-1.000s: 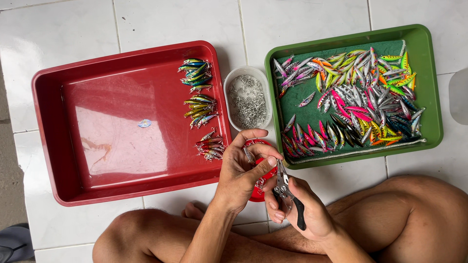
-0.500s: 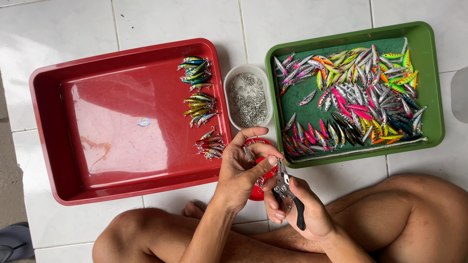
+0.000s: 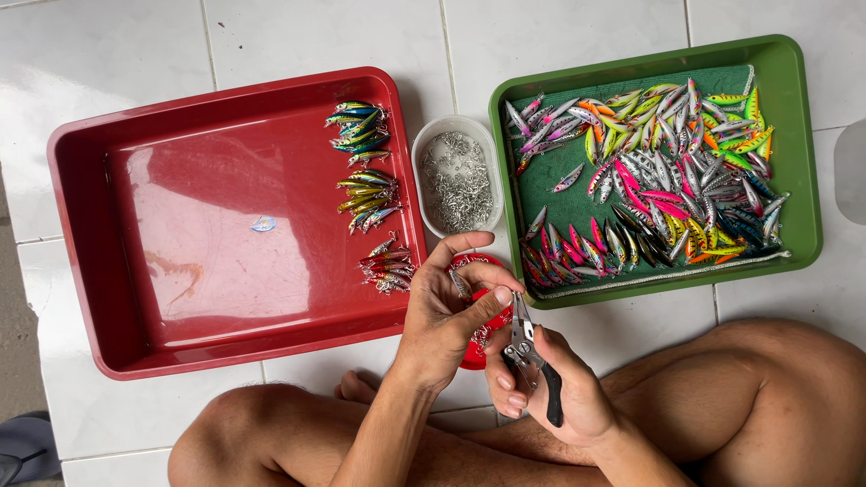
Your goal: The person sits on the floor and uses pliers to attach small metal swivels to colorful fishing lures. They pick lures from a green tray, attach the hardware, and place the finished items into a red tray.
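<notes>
A small fishing lure is pinched between the thumb and fingertips of the left hand, just in front of the near edge of the white tub of hooks. Split-ring pliers are gripped in the closed right hand, their tip raised towards the lure. A red dish is largely covered by both hands. Left of the tub, a red tray is noted with three small clusters of lures along its right side. Right of the tub, a green tray is filled with many coloured lures. The floor is white tile.
</notes>
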